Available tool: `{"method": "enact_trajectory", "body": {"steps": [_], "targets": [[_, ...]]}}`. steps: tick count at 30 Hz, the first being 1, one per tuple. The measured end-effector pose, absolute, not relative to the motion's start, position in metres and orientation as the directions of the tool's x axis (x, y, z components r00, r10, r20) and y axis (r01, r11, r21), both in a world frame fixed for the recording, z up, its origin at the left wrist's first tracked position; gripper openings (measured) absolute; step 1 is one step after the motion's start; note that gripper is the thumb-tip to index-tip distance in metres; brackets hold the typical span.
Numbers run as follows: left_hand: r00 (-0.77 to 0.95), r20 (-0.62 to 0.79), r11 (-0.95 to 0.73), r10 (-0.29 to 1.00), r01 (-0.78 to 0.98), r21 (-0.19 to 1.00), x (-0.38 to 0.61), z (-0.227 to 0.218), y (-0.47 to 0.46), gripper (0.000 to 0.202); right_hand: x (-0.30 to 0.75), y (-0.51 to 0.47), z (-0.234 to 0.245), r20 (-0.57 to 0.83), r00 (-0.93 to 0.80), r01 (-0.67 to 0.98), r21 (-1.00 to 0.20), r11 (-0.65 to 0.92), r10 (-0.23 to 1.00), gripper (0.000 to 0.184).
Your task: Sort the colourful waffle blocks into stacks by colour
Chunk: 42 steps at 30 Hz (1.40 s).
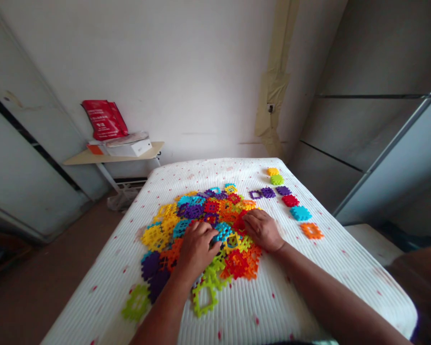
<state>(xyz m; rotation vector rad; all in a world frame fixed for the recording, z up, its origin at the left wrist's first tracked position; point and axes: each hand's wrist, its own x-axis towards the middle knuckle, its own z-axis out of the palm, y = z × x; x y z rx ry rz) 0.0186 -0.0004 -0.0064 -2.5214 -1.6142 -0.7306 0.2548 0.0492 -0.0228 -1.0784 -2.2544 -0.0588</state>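
A heap of flat plastic interlocking tiles in yellow, purple, orange, red, blue and green lies on a white quilted bed. My left hand rests palm down on the heap, fingers curled over a blue tile. Just to the right, my right hand presses on the pile, its fingers bent on a red tile. What either hand grips is hidden under the fingers.
A row of single tiles runs along the bed's right side: yellow, green, purple, red, blue, orange. A shelf with a red bag stands at the back left wall.
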Motion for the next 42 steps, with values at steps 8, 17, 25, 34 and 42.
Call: {"method": "enact_trajectory", "body": {"steps": [8,17,25,34,42], "targets": [[0.347,0.431,-0.469,0.833,0.856,0.217,0.0184,-0.0080,0.0001,0.012,0.2648,0.0534,-0.0272,0.588,-0.307,0.722,-0.368,0.585,0.748,0.026],[0.344,0.442,-0.468,0.828,0.858,0.209,0.0190,-0.0102,0.0006,0.011,0.2604,0.0484,-0.0254,0.587,-0.364,0.719,-0.316,0.618,0.723,0.027],[0.337,0.415,-0.454,0.845,0.863,0.223,0.0197,-0.0076,-0.0016,0.011,0.2578,0.0473,-0.0237,0.537,-0.381,0.726,-0.331,0.603,0.753,0.026],[0.325,0.438,-0.461,0.838,0.850,0.253,0.0185,-0.0125,0.0009,0.012,0.2576,0.0486,-0.0251,0.511,-0.378,0.723,-0.358,0.591,0.772,0.025],[0.325,0.439,-0.462,0.837,0.851,0.251,0.0188,-0.0100,0.0004,0.012,0.2576,0.0497,-0.0249,0.486,-0.379,0.731,-0.364,0.577,0.787,0.024]]}}
